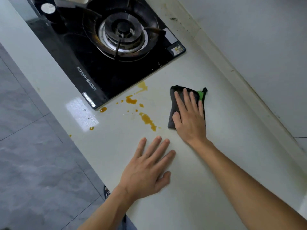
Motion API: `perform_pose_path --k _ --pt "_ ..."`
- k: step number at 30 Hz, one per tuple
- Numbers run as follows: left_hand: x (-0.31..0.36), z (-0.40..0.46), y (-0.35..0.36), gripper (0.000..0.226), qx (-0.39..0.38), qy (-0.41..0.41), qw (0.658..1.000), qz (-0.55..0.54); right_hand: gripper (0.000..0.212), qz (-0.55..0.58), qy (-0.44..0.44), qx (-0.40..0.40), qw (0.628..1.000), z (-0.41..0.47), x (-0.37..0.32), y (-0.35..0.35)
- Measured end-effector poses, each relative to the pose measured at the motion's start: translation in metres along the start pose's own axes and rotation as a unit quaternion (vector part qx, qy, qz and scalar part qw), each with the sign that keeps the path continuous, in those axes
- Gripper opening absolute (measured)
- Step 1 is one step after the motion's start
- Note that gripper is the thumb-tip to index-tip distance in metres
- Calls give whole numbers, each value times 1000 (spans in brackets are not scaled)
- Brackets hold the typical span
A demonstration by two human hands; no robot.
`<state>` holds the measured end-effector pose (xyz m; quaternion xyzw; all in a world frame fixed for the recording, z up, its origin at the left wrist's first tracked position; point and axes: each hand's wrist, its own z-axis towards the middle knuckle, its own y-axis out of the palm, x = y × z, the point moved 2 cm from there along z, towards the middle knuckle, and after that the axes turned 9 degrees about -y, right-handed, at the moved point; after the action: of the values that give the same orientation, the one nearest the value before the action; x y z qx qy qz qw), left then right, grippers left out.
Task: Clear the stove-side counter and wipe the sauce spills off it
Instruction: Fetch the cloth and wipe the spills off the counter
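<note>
A folded dark grey cloth (172, 113) with a green tag lies flat on the pale counter (224, 113) to the right of the stove. My right hand (191, 118) presses down on it with fingers spread. Brown sauce spills (147, 120) streak the counter just left of the cloth, with more drops (131, 100) along the stove's near corner and toward the counter's front edge. My left hand (147, 170) rests flat and empty on the counter below the spills, fingers apart.
A black glass gas stove (93, 70) with one burner (122, 33) fills the upper left. A white wall (257, 39) borders the counter on the right, with crumbs along its seam. Grey floor tiles (33, 163) lie beyond the counter's left edge.
</note>
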<state>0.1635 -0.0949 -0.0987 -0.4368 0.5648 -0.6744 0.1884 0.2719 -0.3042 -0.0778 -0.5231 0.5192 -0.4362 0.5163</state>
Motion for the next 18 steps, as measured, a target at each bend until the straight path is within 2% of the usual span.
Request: perform_pose_path --k 3,8,11,14,16,18 --pt "7 -3 -12 58 -14 -12 1000 14 71 1 22 -15 1000 -30 -21 4" --pt "19 -54 -10 54 -11 -130 991 -16 71 4 16 -16 1000 -51 -66 11" --pt "20 -77 -2 62 1 -161 987 -13 72 14 -52 5 999 -30 -101 14" --pt "22 -76 6 65 19 -156 987 -11 70 10 -128 3 992 1 -94 13" --pt "22 -76 11 68 28 -153 988 -9 70 5 -79 12 997 16 -73 11" --pt "22 -76 14 71 29 -152 988 -9 69 6 15 14 1000 30 -58 8"
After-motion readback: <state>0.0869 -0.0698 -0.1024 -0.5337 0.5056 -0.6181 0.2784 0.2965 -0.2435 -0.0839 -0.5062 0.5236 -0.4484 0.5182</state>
